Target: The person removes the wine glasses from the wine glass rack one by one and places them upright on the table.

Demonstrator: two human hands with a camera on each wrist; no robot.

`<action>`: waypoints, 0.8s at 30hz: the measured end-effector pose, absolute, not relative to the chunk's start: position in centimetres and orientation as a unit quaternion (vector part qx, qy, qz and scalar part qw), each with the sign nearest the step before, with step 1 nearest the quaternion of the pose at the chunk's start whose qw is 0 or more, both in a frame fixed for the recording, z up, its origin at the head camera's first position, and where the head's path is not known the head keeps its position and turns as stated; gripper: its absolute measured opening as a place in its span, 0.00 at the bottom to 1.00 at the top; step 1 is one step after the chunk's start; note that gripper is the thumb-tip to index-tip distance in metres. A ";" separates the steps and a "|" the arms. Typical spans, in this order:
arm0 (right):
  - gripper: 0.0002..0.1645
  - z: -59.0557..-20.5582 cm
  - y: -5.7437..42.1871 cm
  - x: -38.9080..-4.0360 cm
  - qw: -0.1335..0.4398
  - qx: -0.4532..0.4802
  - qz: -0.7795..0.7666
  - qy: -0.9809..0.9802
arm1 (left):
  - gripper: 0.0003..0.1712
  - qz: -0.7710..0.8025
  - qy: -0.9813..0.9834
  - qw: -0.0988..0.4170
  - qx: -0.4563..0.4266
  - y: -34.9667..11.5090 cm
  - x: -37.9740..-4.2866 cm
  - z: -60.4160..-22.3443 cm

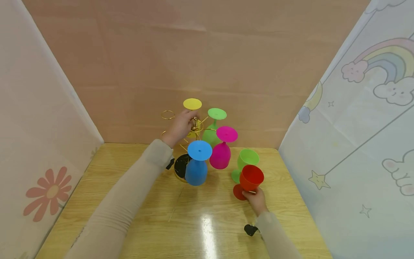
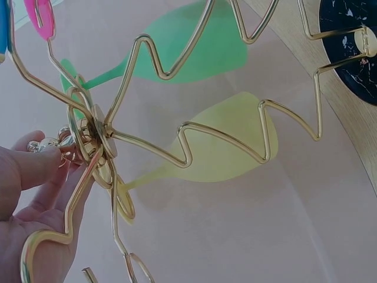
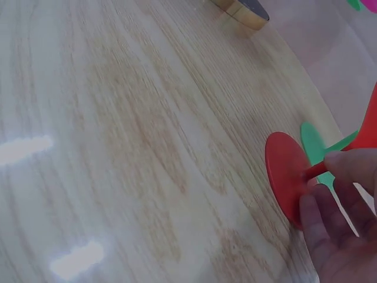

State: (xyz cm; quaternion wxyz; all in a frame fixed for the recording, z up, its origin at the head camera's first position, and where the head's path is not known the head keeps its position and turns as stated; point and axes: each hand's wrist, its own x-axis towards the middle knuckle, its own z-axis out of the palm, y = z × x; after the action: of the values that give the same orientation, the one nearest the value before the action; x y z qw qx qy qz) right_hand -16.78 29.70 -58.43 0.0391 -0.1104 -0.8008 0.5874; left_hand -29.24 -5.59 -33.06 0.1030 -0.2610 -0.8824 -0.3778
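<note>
Though part-hidden, red goblet (image 1: pixel 251 178) mouth-up; apparently upright

Head: looks forward and down from above, over most of the bench (image 1: pixel 168 233).
Left wrist: faces the gold rack (image 2: pixel 224 141) close up, tipped sideways.
Right wrist: looks low across the bench, close beside the red goblet (image 3: pixel 284 174).
Head and right wrist: share that goblet.
All three: share the rack's base (image 1: pixel 181 163).
</note>
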 end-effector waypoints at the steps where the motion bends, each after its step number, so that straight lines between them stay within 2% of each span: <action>1: 0.26 -58.4 29.6 -16.5 0.037 -0.114 0.594 -0.796 | 0.14 -0.377 -0.882 0.103 -0.262 -5.6 -29.2 -33.1; 13: 0.19 -59.1 27.7 -13.5 -0.007 -0.155 0.663 -0.732 | 0.15 -0.365 -0.885 0.111 -0.267 -5.8 -29.1 -33.0; 24: 0.16 -56.6 23.4 -14.4 -0.029 -0.086 0.676 -0.731 | 0.16 -0.383 -0.882 0.100 -0.254 -6.1 -29.0 -33.0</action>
State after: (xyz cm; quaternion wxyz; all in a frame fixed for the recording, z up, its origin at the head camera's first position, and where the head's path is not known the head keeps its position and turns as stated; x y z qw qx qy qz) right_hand -14.40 23.40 -56.65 -0.0287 -0.0857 -0.7311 0.6763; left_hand -29.01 -6.07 -33.01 0.1000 -0.2545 -0.8822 -0.3833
